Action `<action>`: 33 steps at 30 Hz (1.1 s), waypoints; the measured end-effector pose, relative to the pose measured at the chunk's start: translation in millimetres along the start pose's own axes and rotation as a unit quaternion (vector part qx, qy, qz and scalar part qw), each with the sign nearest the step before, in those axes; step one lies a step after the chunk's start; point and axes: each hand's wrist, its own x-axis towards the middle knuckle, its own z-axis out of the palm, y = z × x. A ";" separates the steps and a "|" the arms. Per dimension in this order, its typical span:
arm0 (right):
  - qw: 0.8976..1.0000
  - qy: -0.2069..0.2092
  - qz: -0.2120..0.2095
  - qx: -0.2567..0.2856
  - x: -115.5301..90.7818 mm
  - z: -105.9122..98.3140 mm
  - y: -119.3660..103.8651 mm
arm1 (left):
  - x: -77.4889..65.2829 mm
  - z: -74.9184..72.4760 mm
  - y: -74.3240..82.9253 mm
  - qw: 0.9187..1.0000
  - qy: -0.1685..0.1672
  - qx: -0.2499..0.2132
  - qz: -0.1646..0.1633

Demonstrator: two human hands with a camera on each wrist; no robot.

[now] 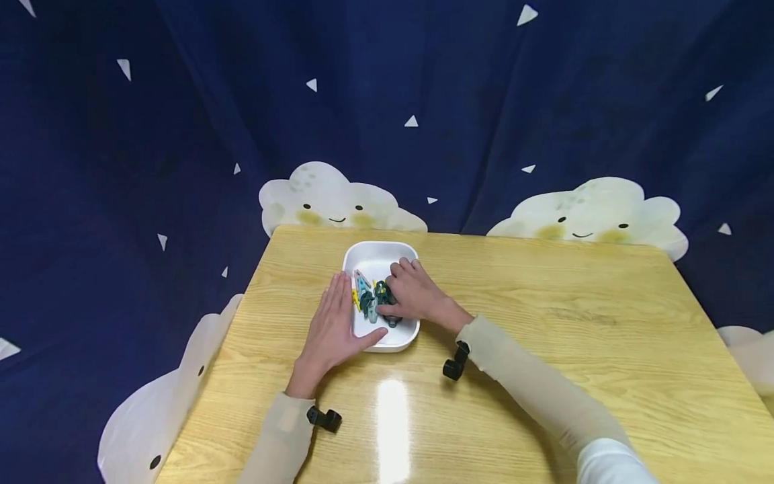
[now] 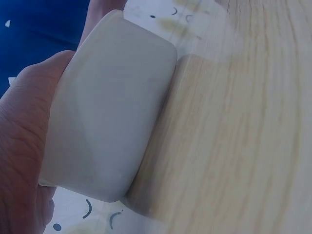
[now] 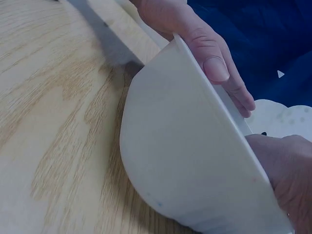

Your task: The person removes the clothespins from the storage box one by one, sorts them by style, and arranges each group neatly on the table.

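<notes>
A white rectangular tub [image 1: 379,250] stands on the table with a pile of small pieces inside. Among them are pale blue and pink pieces [image 1: 362,280], a yellow one [image 1: 355,300] and dark green ones [image 1: 381,292]; their kind is too small to make out. My left hand [image 1: 335,329] lies along the tub's left side with straight fingers, its thumb over the near rim. Reaching in over the right rim, my right hand [image 1: 414,292] has bent fingers and its thumb beside the dark green pieces. The tub's wall [image 3: 185,141] hides those fingertips in the right wrist view.
The wooden table [image 1: 544,336] extends to both sides of the tub. Behind it hangs a dark blue curtain [image 1: 375,87] with white triangles and smiling clouds. Both wrists wear a black camera mount [image 1: 456,361].
</notes>
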 end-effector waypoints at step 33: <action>0.994 0.065 0.067 0.058 -0.5 2.4 0.0 | -0.4 0.2 0.8 1.000 -0.004 0.002 -0.004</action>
